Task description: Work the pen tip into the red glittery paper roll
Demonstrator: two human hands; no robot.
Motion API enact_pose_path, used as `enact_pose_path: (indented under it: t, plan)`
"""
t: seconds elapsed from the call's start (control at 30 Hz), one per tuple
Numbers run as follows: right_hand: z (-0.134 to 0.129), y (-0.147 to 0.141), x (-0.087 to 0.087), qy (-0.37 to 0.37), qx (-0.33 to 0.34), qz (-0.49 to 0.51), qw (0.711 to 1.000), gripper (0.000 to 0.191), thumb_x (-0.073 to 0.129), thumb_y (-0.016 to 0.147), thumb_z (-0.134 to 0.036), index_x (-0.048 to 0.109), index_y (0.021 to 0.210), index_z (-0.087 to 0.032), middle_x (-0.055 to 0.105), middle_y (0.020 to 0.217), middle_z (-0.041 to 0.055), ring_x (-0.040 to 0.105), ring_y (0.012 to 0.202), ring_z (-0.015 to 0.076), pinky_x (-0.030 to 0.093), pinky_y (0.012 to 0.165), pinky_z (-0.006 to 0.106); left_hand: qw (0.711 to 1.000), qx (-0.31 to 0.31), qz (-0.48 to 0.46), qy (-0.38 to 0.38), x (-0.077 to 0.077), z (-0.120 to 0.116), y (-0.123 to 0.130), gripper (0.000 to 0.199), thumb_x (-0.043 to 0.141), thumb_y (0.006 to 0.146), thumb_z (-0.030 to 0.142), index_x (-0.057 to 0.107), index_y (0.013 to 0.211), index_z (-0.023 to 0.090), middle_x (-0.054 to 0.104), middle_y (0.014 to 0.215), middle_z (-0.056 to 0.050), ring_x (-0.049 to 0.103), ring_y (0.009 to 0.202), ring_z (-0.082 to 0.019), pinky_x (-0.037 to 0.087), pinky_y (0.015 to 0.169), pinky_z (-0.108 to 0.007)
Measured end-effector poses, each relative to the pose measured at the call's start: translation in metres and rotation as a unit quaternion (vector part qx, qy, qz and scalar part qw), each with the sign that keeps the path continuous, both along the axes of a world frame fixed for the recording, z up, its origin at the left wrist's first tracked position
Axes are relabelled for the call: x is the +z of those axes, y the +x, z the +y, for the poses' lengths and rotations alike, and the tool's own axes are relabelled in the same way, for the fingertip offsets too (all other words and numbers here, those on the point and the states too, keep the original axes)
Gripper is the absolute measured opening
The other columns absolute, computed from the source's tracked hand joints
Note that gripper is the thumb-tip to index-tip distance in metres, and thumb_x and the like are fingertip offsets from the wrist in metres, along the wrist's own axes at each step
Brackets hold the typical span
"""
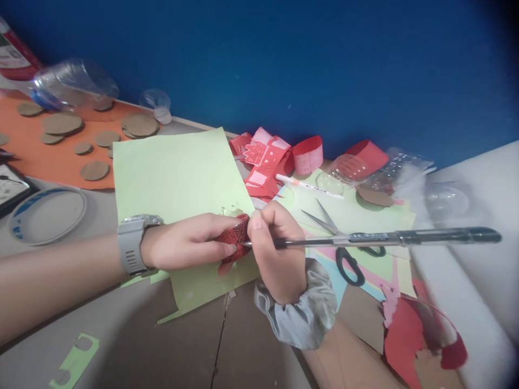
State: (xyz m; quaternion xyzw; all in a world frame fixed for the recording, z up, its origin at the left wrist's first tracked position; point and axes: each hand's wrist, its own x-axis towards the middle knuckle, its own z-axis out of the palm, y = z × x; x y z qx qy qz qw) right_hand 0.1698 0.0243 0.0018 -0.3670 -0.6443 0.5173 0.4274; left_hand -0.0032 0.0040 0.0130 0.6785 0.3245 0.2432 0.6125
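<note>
Your left hand (182, 243) pinches the red patterned strip (235, 240); your right hand (275, 243) grips the black pen (385, 237). Steady the strip against the green paper (174, 173) beneath, and keep the pen tip light.

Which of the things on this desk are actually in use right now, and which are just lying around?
In use:
- left hand pinching the red patterned paper piece
- right hand holding the pen, tip at that piece
- light green sheet beneath both hands

Lying about:
- scissors
- white marker
- red paper scraps
- cardboard discs
- plastic bottle
</note>
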Motion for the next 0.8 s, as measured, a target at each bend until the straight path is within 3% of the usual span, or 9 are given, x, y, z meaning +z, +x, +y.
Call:
enact_pose_path:
  t: [0.8]
  plan:
    - [0.0017,0.0004,-0.002,0.012,0.011,-0.003,1.0,0.032,0.048,0.089,-0.017,0.029,0.063,-0.021,0.029,0.057,-0.0072,0.029,0.052,0.0078,0.026,0.048,0.024,1.0,-0.004,-0.003,0.008,-0.0015,-0.0003,-0.0001,0.015,0.041,0.094,0.015,0.054,0.1,0.01,0.063,0.075,-0.003,0.057,0.069,-0.016,0.047,0.069,-0.024]
